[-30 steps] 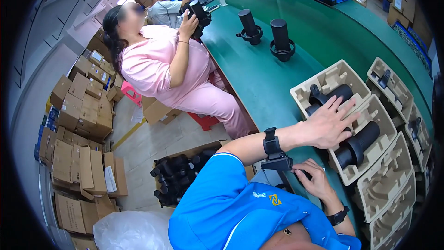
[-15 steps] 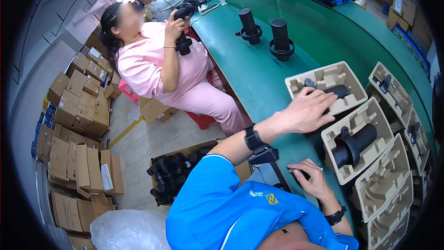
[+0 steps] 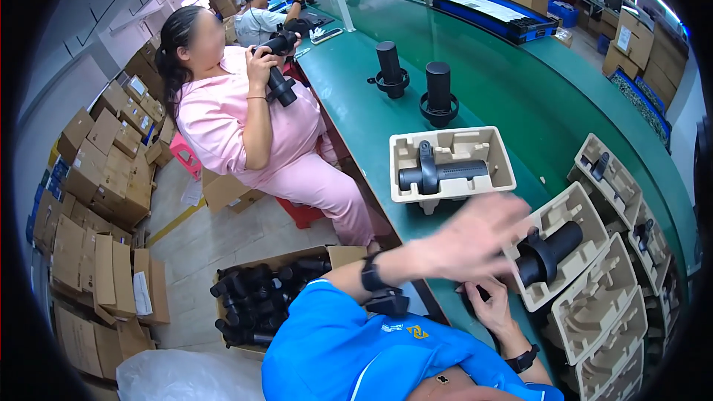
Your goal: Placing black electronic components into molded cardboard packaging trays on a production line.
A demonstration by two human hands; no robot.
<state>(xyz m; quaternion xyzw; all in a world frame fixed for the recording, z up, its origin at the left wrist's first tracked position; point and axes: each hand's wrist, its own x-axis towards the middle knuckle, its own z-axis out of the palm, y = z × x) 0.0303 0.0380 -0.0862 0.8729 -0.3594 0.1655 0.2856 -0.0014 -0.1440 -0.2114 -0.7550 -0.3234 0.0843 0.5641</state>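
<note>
My left hand (image 3: pixel 471 241), blurred by motion, is over the table's near side with its fingers stretched out and nothing in them. It is between two beige moulded pulp trays. Farther off, one pulp tray (image 3: pixel 405 194) holds a black cylinder with a ring collar (image 3: pixel 460 171). To the right, another pulp tray (image 3: pixel 587 204) carries a similar black ring-collared cylinder (image 3: pixel 561 245), partly behind my left fingers. Low on the table edge, my right hand (image 3: pixel 494 308) is closed around a small dark piece (image 3: pixel 475 293), whose kind I cannot make out.
Two black ring-collared cylinders (image 3: pixel 438 89) stand upright on the green table (image 3: pixel 356 89). More pulp trays (image 3: pixel 601 297) are stacked at right. A carton of black parts (image 3: pixel 260 297) is at lower left. A co-worker in pink (image 3: pixel 223 104) handles a black device.
The far tray has shifted left on the table, and my left hand has come off it toward me. My right hand stays near the table edge. The pink-clad co-worker's device has turned.
</note>
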